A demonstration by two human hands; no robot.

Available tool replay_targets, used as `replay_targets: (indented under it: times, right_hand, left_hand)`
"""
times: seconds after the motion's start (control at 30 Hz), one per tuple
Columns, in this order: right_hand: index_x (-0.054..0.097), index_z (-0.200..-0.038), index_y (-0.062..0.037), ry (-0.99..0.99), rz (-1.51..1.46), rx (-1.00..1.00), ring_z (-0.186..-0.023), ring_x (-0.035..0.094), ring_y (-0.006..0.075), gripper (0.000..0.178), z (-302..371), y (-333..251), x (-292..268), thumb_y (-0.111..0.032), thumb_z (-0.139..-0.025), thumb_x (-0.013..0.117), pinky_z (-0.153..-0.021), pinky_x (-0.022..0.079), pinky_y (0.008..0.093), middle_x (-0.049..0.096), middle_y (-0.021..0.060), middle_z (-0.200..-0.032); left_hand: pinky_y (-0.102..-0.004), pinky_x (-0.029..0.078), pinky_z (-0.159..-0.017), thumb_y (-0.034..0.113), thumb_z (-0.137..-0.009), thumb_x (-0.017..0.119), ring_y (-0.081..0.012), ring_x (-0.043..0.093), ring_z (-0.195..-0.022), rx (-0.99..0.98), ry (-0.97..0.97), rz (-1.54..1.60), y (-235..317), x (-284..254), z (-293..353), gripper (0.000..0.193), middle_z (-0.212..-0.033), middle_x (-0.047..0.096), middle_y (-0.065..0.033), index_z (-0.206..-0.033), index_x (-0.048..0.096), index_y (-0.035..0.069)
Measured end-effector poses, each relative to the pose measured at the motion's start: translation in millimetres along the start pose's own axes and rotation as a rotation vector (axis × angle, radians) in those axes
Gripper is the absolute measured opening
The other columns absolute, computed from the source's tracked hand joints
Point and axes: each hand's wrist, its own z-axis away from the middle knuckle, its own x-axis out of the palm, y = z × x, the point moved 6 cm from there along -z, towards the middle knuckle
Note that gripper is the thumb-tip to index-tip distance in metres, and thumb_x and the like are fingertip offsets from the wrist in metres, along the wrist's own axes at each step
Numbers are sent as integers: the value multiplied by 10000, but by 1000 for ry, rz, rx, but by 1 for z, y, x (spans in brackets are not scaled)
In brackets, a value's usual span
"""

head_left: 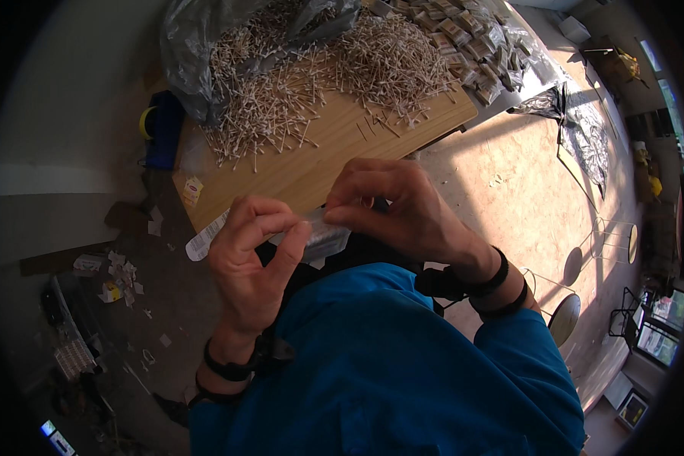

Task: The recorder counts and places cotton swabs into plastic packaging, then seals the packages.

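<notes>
Left hand (254, 254) and right hand (403, 205) pinch a clear plastic packet (324, 242) just off the near edge of the table (296, 176), its visible length running left-right, grip partly covering it; cotton swabs (391, 64) heap beyond, beside a grey bag (190, 61).

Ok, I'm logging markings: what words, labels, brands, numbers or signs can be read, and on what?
Light-brown wooden table: dark handwritten strokes; I won't transcribe them.
Small white-and-yellow rectangular label: too small to read.
Long white printed strip: print too small.
Clear-wrapped small packs, piled: too blurred.
Clear, shiny plastic packet mid-picture: none readable.
</notes>
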Motion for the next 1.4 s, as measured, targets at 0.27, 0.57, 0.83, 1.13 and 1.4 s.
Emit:
replay_targets:
  times: [0.27,0.57,0.83,1.13,1.4]
  right_hand:
    - [712,-892,-18,52,10,-54,-771,618,147,86,2,3,0,-71,-842,757,-640,463,290,637,60,-848]
    - [737,-883,-39,61,45,-99,-732,644,135,110,2,-4,0,-89,-805,795,-596,493,272,650,54,-857]
    - [726,-869,-29,52,35,-92,-746,641,150,109,4,-5,1,-77,-798,793,-601,488,286,643,65,-852]
    - [718,-859,-13,27,-2,-23,-775,644,174,72,7,0,-5,-40,-811,765,-654,484,295,647,75,-856]
    - [716,-854,-6,56,43,-42,-736,638,178,70,10,11,-3,-43,-811,755,-632,488,305,642,75,-827]
  left_hand:
    - [-244,407,-808,-19,-882,645,-112,529,-876,-20,34,39,-7,2,3,27,-918,590,-53,-871,647,-44]
    - [-294,462,-745,51,-817,762,-167,582,-832,-23,20,-134,5,4,2,81,-868,630,-43,-876,720,14]
    - [-299,446,-764,23,-798,755,-178,554,-852,21,34,-165,5,1,4,70,-871,631,-40,-850,709,31]
    - [-289,435,-792,26,-808,734,-164,533,-875,-80,48,-26,-6,-7,6,40,-853,622,-32,-833,704,30]
    - [-287,427,-829,23,-831,710,-152,539,-912,-109,-37,-1,-20,-3,4,47,-919,611,-40,-866,682,10]
